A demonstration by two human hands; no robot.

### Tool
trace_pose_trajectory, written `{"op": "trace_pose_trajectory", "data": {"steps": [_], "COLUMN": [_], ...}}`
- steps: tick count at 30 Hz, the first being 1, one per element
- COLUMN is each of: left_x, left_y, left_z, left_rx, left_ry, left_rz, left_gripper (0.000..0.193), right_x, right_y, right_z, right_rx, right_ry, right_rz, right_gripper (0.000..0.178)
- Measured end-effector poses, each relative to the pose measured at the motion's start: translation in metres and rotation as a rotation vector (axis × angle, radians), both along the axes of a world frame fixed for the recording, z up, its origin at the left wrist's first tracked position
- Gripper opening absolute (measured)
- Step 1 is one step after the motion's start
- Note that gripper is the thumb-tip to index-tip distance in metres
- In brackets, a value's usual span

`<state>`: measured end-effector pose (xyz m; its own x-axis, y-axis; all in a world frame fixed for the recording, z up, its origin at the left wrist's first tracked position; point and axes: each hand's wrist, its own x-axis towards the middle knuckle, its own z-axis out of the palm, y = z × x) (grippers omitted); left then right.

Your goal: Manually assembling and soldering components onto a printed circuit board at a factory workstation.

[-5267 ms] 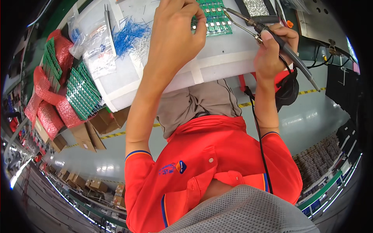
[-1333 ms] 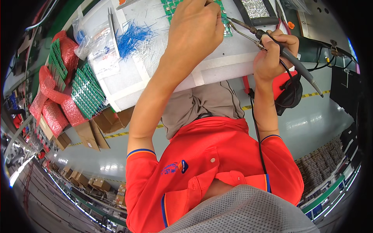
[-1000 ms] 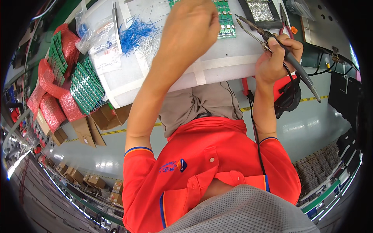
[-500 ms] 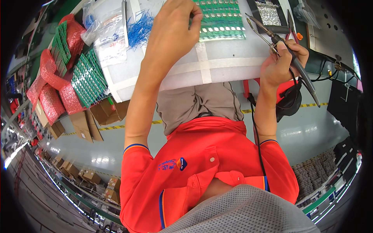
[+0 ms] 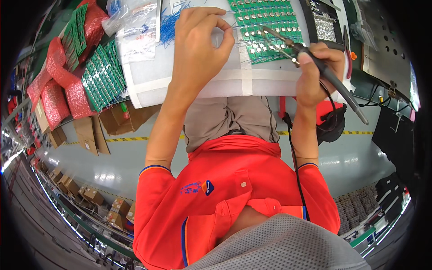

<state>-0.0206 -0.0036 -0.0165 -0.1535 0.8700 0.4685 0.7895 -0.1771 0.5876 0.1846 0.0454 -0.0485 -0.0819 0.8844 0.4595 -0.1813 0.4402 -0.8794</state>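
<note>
The person is soldering a green circuit panel [image 5: 265,27] lying on the white bench [image 5: 189,76], far and slightly right of centre. The right hand [image 5: 315,74] is clamped around a soldering iron [image 5: 315,63], whose tip is pointing left onto the panel's near rows. The left hand [image 5: 198,49] is hovering just left of the panel, thumb and forefinger pinched together on what looks like a thin wire [image 5: 238,27] reaching toward the tip; it is too fine to be sure. This seems to be a joint mid-panel being made. The next move is calling for steady hands: feeding the wire to the tip, then shifting both to the neighbouring pad. Blue wires [image 5: 168,24] and clear bags [image 5: 135,27] are lying far left; stacked green boards [image 5: 101,76] in red wrap [image 5: 58,90] are sitting further left.
</note>
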Motion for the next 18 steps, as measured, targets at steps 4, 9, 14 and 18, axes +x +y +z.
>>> {"op": "trace_pose_trajectory", "data": {"steps": [4,9,14,18], "left_x": [0.003,0.003,0.004,0.004], "left_y": [0.001,0.002,0.002,0.003], "left_z": [-0.013,-0.015,-0.018,-0.019], "left_rx": [-0.009,0.048,0.057,0.067], "left_ry": [-0.078,-0.028,-0.048,-0.033], "left_rz": [0.011,0.031,0.025,0.03], "left_gripper": [0.012,0.013,0.013,0.014], "right_x": [-0.007,-0.014,-0.015,-0.015], "right_y": [-0.001,-0.001,0.001,0.001], "right_z": [-0.006,-0.004,-0.006,-0.007], "right_rx": [0.04,0.027,0.03,0.032], "right_ry": [-0.089,-0.119,-0.143,-0.149], "right_rz": [0.098,0.129,0.147,0.158], "right_gripper": [0.028,0.027,0.025,0.025]}}
